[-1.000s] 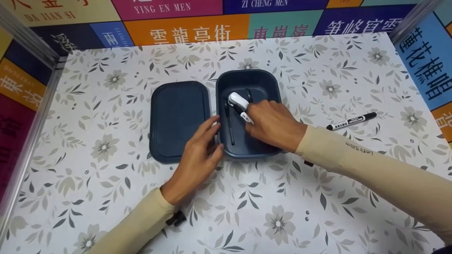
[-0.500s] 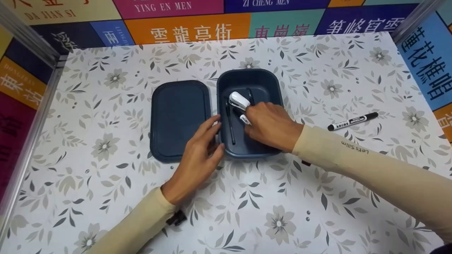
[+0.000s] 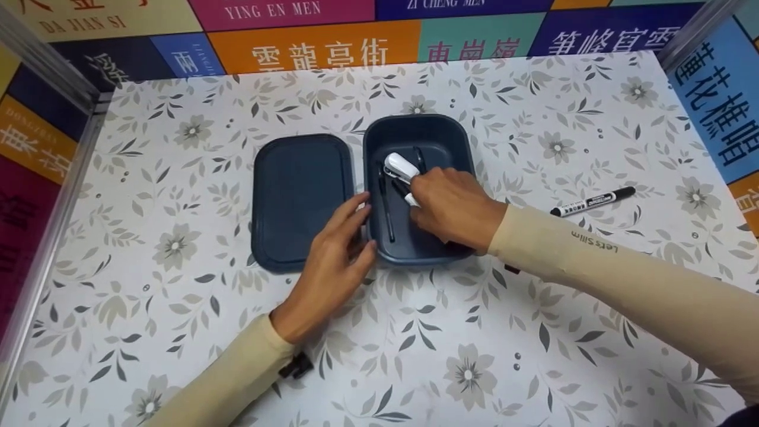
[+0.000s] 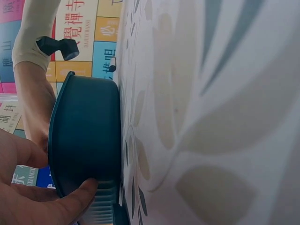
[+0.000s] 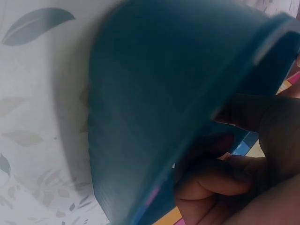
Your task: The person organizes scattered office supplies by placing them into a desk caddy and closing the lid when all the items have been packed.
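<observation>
A dark blue box (image 3: 419, 259) stands uncovered on the table. My left hand (image 3: 335, 255) rests relaxed fingers along its left side; in the left wrist view the thumb (image 4: 82, 197) touches the outer wall. My right hand (image 3: 453, 204) reaches into the box with curled fingers, holding a black-and-white marker (image 3: 405, 193) whose far end is hidden under the hand. Beside it lies a white stapler-like object (image 3: 401, 166), partly covered by the knuckles. A slim black pen (image 3: 387, 207) lies along the left inside, and another dark pen (image 3: 419, 157) shows farther back.
The matching blue lid (image 3: 302, 201) lies flat left of the box. A second black-and-white marker (image 3: 593, 201) lies to the right, close to the right sleeve (image 3: 593, 255). Colourful lettered panels (image 3: 320, 53) border the flower-patterned table (image 3: 195, 320).
The right hand has shifted slightly left, and the marker under it has slipped lower and away from the white object, with less of it showing. The left hand stays at the box.
</observation>
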Motion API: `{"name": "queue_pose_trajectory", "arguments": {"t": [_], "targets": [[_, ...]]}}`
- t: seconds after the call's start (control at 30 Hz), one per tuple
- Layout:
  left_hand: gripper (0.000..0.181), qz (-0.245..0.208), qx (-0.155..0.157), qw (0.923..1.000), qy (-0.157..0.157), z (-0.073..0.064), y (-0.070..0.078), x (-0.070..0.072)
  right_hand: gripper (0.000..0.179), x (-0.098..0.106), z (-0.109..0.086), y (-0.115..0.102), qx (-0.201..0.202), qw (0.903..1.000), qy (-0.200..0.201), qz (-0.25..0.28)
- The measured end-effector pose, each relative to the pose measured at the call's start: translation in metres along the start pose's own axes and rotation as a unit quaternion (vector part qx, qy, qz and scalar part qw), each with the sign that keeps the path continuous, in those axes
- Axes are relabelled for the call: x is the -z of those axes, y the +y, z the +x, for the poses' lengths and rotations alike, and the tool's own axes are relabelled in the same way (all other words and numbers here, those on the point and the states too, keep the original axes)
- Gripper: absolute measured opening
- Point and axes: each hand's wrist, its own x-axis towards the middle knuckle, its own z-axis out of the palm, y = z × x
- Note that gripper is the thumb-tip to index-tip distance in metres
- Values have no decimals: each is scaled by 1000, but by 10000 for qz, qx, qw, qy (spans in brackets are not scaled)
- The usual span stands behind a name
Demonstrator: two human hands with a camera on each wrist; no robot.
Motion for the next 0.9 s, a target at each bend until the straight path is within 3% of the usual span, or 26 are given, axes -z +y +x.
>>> {"name": "queue_pose_trajectory", "arguments": {"t": [0.3, 0.53, 0.9], "targets": [[55, -1, -61, 10000, 60, -1, -2, -1, 24, 4, -3, 5, 77, 9999, 64, 93], [54, 28, 11, 10000, 22, -2, 0, 0, 13, 4, -10, 13, 73, 9997, 160, 176], [55, 50, 10, 10000, 20, 0, 1, 0, 20, 8, -18, 25, 74, 9986, 469, 241]]}}
